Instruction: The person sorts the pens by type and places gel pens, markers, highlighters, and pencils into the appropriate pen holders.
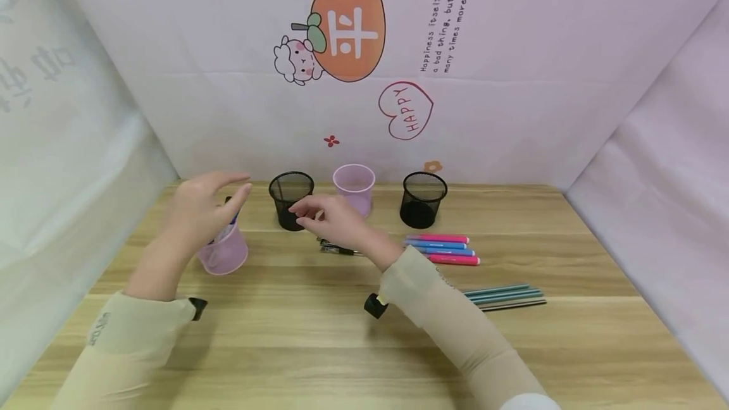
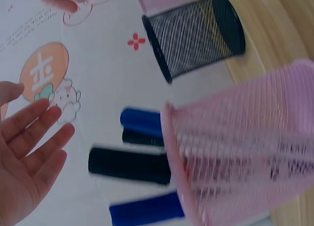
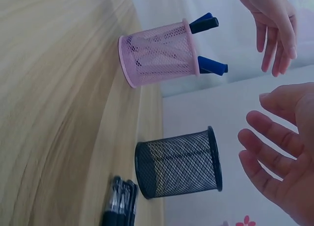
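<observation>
My left hand [image 1: 196, 211] hovers over the front-left pink mesh pen cup [image 1: 226, 255], its fingers loosely bent around nothing. Several markers [image 2: 130, 165] with black and blue caps stand in that cup, cap ends above the rim. Near the left black mesh cup [image 1: 285, 192], my right hand [image 1: 336, 220] hangs in the air with relaxed, slightly curved fingers and holds nothing. In the right wrist view its fingers are spread above the black cup's [image 3: 179, 163] open end. Below the right hand lie several black pens [image 3: 120, 204], partly hidden by the forearm in the head view.
Along the back stand another pink mesh cup [image 1: 354, 181] and a second black mesh cup [image 1: 423, 204]. Pink and blue markers [image 1: 450, 250] lie in a row on the wooden table [image 1: 296, 347]. Teal and dark thin sticks [image 1: 507, 296] lie right of my right sleeve. Printed white cloth [image 1: 228, 112] encloses the table.
</observation>
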Motion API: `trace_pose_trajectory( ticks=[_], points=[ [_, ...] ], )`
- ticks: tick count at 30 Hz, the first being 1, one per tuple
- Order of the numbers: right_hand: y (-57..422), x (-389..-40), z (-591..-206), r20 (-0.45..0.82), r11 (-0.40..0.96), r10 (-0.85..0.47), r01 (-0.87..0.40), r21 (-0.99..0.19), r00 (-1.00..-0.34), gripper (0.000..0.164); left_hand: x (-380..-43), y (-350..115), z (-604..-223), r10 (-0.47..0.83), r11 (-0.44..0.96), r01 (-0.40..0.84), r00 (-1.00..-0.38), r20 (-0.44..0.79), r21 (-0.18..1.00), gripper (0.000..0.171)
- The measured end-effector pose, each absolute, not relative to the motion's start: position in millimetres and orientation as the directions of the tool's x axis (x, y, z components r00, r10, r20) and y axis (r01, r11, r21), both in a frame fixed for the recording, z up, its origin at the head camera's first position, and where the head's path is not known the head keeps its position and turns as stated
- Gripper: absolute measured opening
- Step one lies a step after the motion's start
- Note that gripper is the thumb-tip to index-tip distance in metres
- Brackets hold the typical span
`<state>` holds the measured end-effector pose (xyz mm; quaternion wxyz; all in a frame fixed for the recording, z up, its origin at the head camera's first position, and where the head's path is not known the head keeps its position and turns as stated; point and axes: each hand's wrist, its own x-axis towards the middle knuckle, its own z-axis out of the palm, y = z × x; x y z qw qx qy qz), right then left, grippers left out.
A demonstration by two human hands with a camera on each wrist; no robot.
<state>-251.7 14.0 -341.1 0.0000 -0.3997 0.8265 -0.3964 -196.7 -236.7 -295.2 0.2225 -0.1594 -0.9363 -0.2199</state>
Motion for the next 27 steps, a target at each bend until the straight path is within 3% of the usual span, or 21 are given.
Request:
trace_pose_trajectory(
  ticks=[6, 13, 27],
  points=[
    [33.4, -252.1, -340.5, 0.3, 0.413, -0.662, -0.668, -0.619, -0.687, 0.023, -209.5, -211.8, -307.6, 0.201, 0.821, 0.428, -0.836, 0.511, 0.378, 0.04],
    [48.6, -256.4, -346.9, 0.294, 0.427, -0.654, -0.661, -0.618, -0.697, 0.022, -222.3, -192.3, -319.7, 0.187, 0.816, 0.396, -0.87, 0.455, 0.421, 0.055],
    [76.0, -258.1, -360.5, 0.213, 0.504, -0.637, -0.61, -0.611, -0.74, 0.021, -247.7, -172.0, -341.9, 0.158, 0.879, 0.301, -0.915, 0.371, 0.369, 0.074]
  ],
)
